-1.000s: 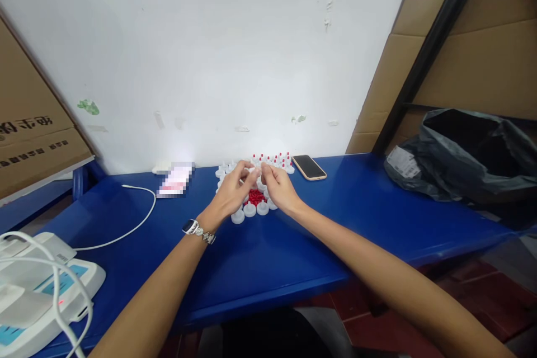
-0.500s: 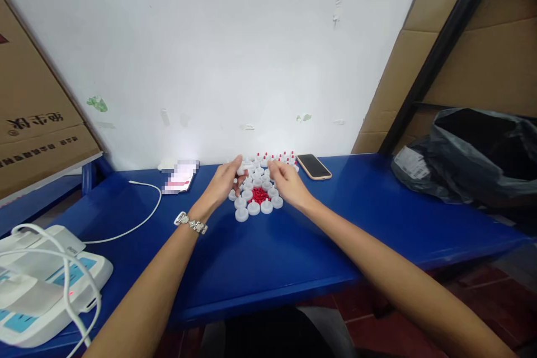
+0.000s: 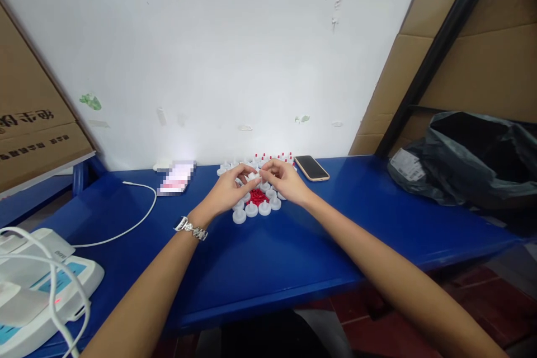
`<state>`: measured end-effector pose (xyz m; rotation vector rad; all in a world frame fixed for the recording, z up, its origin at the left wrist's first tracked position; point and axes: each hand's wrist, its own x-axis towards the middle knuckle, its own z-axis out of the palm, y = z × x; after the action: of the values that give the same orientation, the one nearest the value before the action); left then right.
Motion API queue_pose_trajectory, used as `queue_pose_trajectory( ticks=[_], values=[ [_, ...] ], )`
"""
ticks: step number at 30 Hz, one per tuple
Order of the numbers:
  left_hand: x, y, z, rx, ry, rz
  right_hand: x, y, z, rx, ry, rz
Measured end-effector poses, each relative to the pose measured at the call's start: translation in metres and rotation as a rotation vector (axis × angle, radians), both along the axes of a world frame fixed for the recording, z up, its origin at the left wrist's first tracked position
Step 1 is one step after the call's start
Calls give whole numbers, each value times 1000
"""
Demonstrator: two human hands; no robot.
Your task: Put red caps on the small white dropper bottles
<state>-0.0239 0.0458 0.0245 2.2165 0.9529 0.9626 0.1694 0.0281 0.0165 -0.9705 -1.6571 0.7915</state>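
Working from the head view, you have both hands meeting over a cluster of small white caps (image 3: 251, 210) on the blue counter (image 3: 268, 257). Your left hand (image 3: 229, 193), the one with the wristwatch (image 3: 191, 228), has its fingers curled with thumb and forefinger pinched close around what looks like one white cap; the piece is too small to tell for certain. Your right hand (image 3: 285, 180) is likewise nearly closed, fingertips pinched toward the left hand's, touching or almost touching; whether it holds a red tip you cannot tell. Just beneath your fingers lies a little heap of red pieces (image 3: 257, 197), ringed by white caps, with caps already bearing red tips (image 3: 274, 158) set farther back near the wall.

To do this step well, I would judge that you should keep both wrists low and steady, line the small part squarely over the cap, and press straight so nothing skews or scatters the pile.

Off to the right lies a phone (image 3: 311, 168); to the left a white cable (image 3: 126, 224) runs toward a white device (image 3: 37, 285) at the near left corner. A black bag (image 3: 470, 156) sits far right.
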Motion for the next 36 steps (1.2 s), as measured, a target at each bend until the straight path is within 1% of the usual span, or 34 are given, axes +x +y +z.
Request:
queue_pose_trajectory(
  ticks=[2, 4, 6, 9, 12, 14, 19, 22, 25, 28, 32, 36],
  values=[
    [2, 0, 0, 15, 6, 32, 6, 5, 5, 27, 33, -7],
    [2, 0, 0, 41, 11, 87, 15, 13, 11, 78, 0, -91],
    [1, 2, -1, 73, 38, 128, 26, 25, 17, 124, -100, -208],
    [1, 3, -5, 105, 113, 134, 38, 49, 18, 109, -313, -354],
    [2, 4, -9, 106, 158, 113, 40, 72, 13, 66, -484, -449],
    [4, 5, -13, 109, 169, 95, 37, 83, 10, 27, -573, -487],
    [5, 6, -17, 123, 198, 71, 30, 90, 9, -20, -815, -491],
    [5, 5, -16, 127, 201, 65, 31, 91, 9, -50, -905, -476],
    [6, 5, -15, 136, 201, 67, 34, 94, 8, -75, -932, -466],
    [6, 5, -15, 147, 207, 69, 32, 100, 9, -66, -933, -490],
    [6, 5, -15, 146, 213, 77, 23, 115, 9, -22, -966, -541],
    [5, 5, -14, 142, 213, 89, 14, 129, 7, -30, -984, -528]
  ],
)
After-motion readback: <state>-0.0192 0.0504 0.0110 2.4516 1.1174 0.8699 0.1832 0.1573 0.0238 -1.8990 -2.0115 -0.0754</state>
